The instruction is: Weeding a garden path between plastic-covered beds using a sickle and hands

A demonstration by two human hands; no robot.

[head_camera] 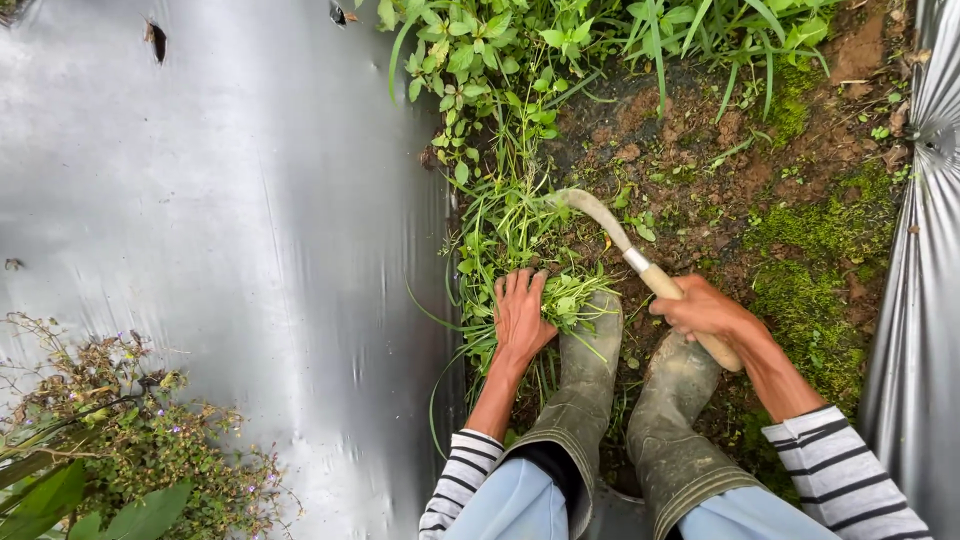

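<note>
the work in hand looks like weeding the furrow between two beds covered in silver plastic mulch (220,230), at the gather-and-cut stage. the left hand (520,315) sits just left of centre in the frame, fingers spread and curling down into a clump of grassy weeds (510,225) that runs up toward the top of the frame; it presses and half-gathers the stems but is not fully closed on them. the right hand (705,312), right of centre, is wrapped tight around the pale wooden handle of a small sickle (625,250), whose curved blade reaches up and left with its tip lying in the weeds just above the left hand. two muddy rubber boots (640,410) stand between the hands in the lower middle, on bare soil with moss (815,270) to the right. pulled weeds (120,440) lie on the plastic at lower left. i judge the next move needs a firmer bunching of the stems, and the blade drawn low at the roots, well away from the left fingers.
</note>
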